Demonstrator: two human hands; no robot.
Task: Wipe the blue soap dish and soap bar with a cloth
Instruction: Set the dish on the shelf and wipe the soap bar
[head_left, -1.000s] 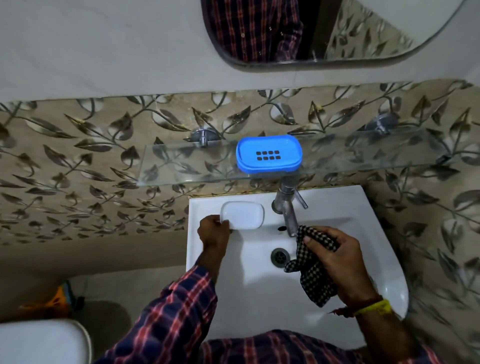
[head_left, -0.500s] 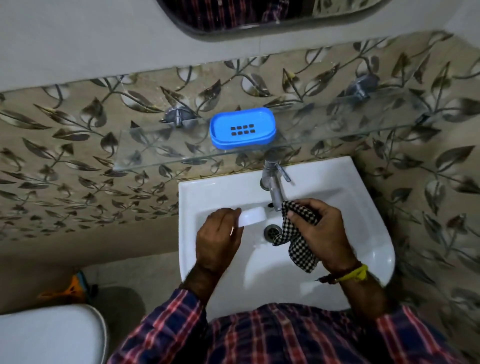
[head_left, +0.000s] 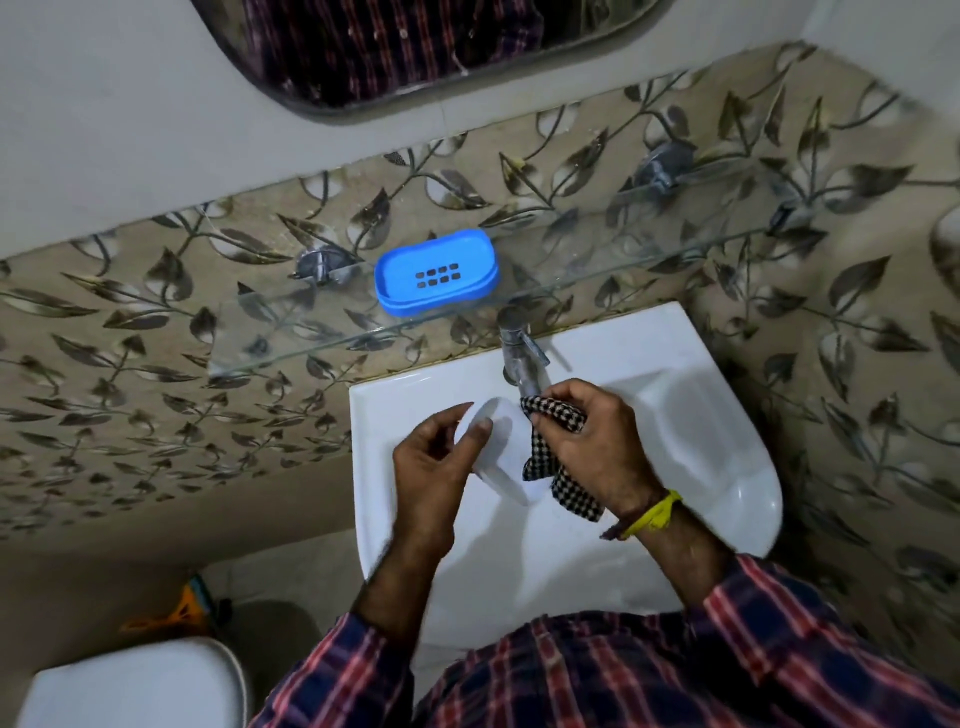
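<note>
Two hands meet over the sink: left hand grips the soap bar, its long axis running away from the person; right hand presses the bunched cloth against its right side.

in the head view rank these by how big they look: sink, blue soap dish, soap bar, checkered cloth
1. sink, by far the largest.
2. blue soap dish.
3 and 4. soap bar and checkered cloth: unsure. Both are partly hidden by the left hand and right hand, and the cloth is bunched.
</note>
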